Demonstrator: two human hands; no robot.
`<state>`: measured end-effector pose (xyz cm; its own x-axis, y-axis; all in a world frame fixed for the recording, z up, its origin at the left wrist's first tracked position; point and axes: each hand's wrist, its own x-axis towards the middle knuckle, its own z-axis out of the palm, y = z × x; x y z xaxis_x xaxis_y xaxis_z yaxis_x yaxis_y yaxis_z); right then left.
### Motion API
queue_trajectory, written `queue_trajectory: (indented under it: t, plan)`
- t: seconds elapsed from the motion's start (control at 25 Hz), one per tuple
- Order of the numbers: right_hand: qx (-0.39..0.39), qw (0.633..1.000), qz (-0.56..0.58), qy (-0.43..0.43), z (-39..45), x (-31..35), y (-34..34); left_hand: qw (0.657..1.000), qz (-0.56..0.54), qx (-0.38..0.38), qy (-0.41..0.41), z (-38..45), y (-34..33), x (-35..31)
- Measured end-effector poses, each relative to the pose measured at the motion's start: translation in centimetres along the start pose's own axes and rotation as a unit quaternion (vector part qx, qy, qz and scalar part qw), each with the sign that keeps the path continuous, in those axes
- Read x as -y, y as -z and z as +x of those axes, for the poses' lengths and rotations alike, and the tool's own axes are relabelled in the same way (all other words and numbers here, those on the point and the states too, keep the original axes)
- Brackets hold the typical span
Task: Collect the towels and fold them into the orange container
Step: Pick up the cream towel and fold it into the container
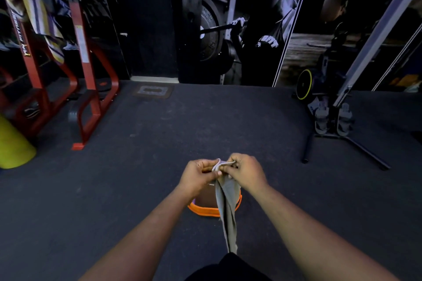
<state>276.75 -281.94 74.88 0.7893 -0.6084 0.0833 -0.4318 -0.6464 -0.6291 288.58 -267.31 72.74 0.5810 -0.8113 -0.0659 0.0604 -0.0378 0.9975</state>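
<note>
my left hand (198, 174) and right hand (245, 172) pinch the towel's (226, 207) top edge together, hanging it above the orange container (213, 210) for folding.

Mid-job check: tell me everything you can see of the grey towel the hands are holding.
The grey towel looks like thin, soft cloth, plain grey with no pattern visible. Its top edge is bunched between both hands: the left hand and the right hand each pinch it, close together. The rest hangs straight down in a narrow gathered strip with long vertical folds, passing in front of the orange container on the dark floor. Its lower end reaches the person's dark clothing at the frame's bottom. It is not yet folded.
</note>
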Motion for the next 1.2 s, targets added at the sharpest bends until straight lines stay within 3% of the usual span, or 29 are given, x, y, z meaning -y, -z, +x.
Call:
queue_trajectory:
  t: [0.12,0.28,0.48,0.6,0.68,0.76,0.88,1.0,1.08,1.2]
  plan:
    - [0.028,0.99,-0.128,0.045,0.2,-0.5,0.9,0.979,0.194,0.009,-0.056,0.6,1.4,-0.3]
    - [0.09,0.941,-0.301,0.127,0.0,-1.5,2.2,0.892,0.431,0.015,-0.133,1.1,2.5,-1.1]
    - [0.138,0.904,-0.403,0.044,0.1,-3.6,4.8,0.845,0.514,-0.083,-0.122,1.5,6.1,-1.4]
    - [0.104,0.905,-0.413,0.022,-0.3,-3.7,5.2,0.829,0.544,-0.096,-0.089,1.5,7.0,-1.4]
    - [0.074,0.931,-0.355,0.047,-0.3,-3.1,5.0,0.849,0.507,-0.127,-0.071,1.9,6.8,-1.5]
    - [0.061,0.954,-0.275,0.103,-0.4,-2.9,5.4,0.901,0.397,-0.158,-0.07,2.6,7.3,-1.7]
    - [0.025,0.935,-0.274,0.223,-0.7,-3.2,6.0,0.96,0.225,-0.139,-0.089,2.9,7.0,-2.9]
    - [0.068,0.899,-0.29,0.32,-0.4,-1.5,5.3,0.97,0.2,-0.064,-0.123,2.9,3.5,-5.3]
    - [0.127,0.902,-0.288,0.295,-0.3,0.2,5.0,0.968,0.196,-0.068,-0.143,3.4,2.0,-6.0]
    - [0.151,0.904,-0.337,0.212,-0.3,0.0,5.6,0.962,0.193,-0.131,-0.145,4.1,2.8,-5.7]
